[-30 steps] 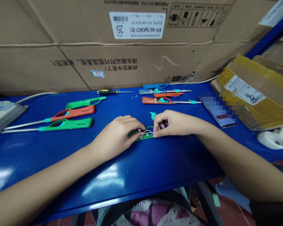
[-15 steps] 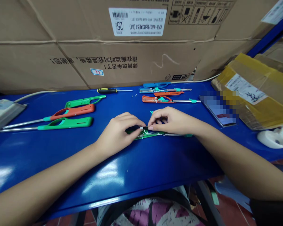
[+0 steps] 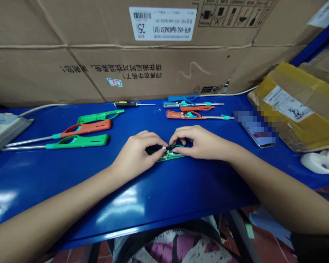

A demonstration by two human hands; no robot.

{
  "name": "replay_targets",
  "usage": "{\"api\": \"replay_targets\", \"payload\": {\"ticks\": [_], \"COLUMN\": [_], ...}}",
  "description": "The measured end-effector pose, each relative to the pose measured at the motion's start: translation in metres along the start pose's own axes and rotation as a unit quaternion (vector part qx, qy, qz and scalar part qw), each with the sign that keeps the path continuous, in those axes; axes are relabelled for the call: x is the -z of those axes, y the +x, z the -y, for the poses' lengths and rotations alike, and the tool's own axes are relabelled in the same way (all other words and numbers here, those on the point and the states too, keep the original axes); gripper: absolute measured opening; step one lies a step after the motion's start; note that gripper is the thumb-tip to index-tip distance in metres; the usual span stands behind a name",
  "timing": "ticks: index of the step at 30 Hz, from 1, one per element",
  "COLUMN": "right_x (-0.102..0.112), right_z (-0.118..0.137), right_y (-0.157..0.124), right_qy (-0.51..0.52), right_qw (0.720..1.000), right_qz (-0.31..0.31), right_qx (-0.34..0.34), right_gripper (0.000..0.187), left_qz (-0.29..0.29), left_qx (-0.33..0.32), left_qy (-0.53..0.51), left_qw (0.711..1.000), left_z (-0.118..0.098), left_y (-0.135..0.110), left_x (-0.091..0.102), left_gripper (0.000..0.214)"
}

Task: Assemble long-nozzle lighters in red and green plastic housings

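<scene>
A small black igniter with a white end (image 3: pixel 168 148) is held level just above an opened green lighter half (image 3: pixel 171 157). My left hand (image 3: pixel 139 149) pinches its white end between thumb and index finger. From the other side, my right hand (image 3: pixel 201 142) has thumb and index fingertips curled at the black end; the exact contact is partly hidden. Thin white wire shows in the green half, which lies on the blue table (image 3: pixel 153 193). Its ends are covered by my hands.
At left lie a closed green lighter (image 3: pixel 79 142), a closed orange lighter (image 3: pixel 84 128) and a green shell half (image 3: pixel 98 116). Behind are a screwdriver (image 3: pixel 128 105), an opened orange lighter (image 3: pixel 183 115) and an opened blue one (image 3: pixel 181 104). A phone (image 3: pixel 253 128) and carton (image 3: pixel 293 109) stand right.
My right fingers have loosened and spread slightly at the igniter's black end, showing more of it. The left pinch looks unchanged. The whole view has shifted slightly.
</scene>
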State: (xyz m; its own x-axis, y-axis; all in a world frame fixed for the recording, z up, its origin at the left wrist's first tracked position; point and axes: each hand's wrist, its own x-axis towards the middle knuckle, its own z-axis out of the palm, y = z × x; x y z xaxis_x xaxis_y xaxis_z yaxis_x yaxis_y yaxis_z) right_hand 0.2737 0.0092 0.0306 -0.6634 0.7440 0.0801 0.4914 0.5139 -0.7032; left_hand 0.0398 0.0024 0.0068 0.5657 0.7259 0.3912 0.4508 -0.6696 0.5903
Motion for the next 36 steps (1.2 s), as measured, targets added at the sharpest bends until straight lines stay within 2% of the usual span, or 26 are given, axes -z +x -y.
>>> {"api": "replay_targets", "payload": {"ticks": [4, 6, 12, 15, 17, 21, 23, 27, 29, 32, 36], "right_x": [-0.003, -0.003, 0.000, 0.004, 0.012, 0.032, 0.035, 0.019, 0.008, -0.003, -0.002], "right_z": [0.002, 0.003, 0.000, 0.002, 0.006, 0.015, 0.014, 0.001, -0.004, -0.007, -0.006], "right_y": [0.000, -0.001, -0.003, -0.003, -0.007, -0.030, -0.048, -0.080, -0.088, -0.092, -0.089], "right_qy": [0.007, -0.009, -0.053, -0.076, -0.087, -0.109, -0.130, -0.156, -0.140, -0.138, -0.151], "right_qw": [1.000, 1.000, 0.997, 0.995, 0.994, 0.994, 0.991, 0.984, 0.986, 0.987, 0.984], "right_qz": [0.004, 0.003, 0.002, 0.025, 0.036, -0.011, 0.010, 0.012, -0.009, -0.039, -0.045], "right_qx": [-0.010, -0.016, 0.049, 0.067, 0.060, 0.011, -0.029, -0.089, -0.088, -0.076, -0.083], "right_gripper": [0.025, 0.023, 0.016, 0.014, 0.016, 0.013, 0.011, 0.014, 0.010, 0.008, 0.004], "left_qz": [-0.015, -0.006, 0.101, 0.113, 0.111, 0.110, 0.110, 0.109, 0.104, 0.092, 0.075], "left_qx": [0.010, 0.021, 0.043, 0.035, 0.028, 0.008, -0.004, -0.020, -0.028, -0.034, -0.033], "left_qy": [-0.003, 0.006, 0.084, 0.112, 0.113, 0.109, 0.107, 0.101, 0.093, 0.075, 0.044], "left_qw": [1.000, 1.000, 0.990, 0.987, 0.987, 0.988, 0.988, 0.989, 0.990, 0.992, 0.996], "left_z": [-0.002, -0.004, -0.013, -0.014, -0.014, -0.012, -0.011, -0.009, -0.007, -0.007, -0.008], "left_y": [-0.001, -0.003, -0.014, -0.017, -0.017, -0.016, -0.016, -0.017, -0.017, -0.016, -0.016], "left_x": [-0.001, 0.000, 0.006, 0.006, 0.006, 0.005, 0.003, -0.001, -0.004, -0.005, -0.005], "left_gripper": [0.007, 0.008, 0.048, 0.048, 0.045, 0.037, 0.037, 0.037, 0.035, 0.030, 0.024]}}
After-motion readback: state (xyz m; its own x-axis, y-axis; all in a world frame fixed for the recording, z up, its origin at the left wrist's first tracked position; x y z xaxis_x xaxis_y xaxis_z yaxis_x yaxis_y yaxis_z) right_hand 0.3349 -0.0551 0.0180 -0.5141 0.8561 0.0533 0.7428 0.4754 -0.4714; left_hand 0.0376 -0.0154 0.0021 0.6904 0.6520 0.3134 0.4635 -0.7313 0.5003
